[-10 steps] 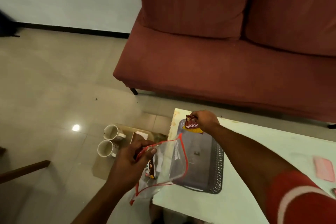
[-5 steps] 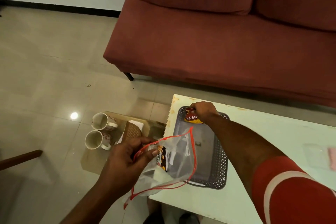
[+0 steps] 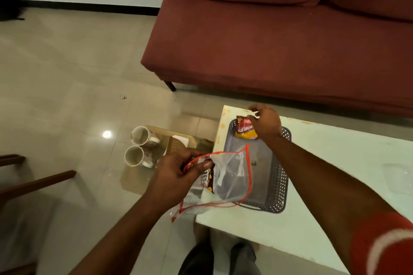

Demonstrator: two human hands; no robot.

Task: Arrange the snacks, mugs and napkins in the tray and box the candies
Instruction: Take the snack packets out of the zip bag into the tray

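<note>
aloo bhujia packet (image 3: 244,131) lies in the tray (image 3: 279,176), zip bag (image 3: 232,183) in the left hand (image 3: 172,176)

the right hand (image 3: 266,123) hovers over the tray's 11 o'clock corner, fingers loosely curled and grasping nothing, just above the packet lying there. the left hand pinches the bag's red-edged mouth at the tray's 7 o'clock edge, a dark snack packet (image 3: 207,179) inside. two mugs (image 3: 139,136) sit on the floor at 9 o'clock of the tray

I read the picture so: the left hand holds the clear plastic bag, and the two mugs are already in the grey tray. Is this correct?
Not quite. The left hand holds the clear plastic bag, but the two mugs are not in the grey tray: the head view shows them on cardboard on the floor, beside the table.
</note>
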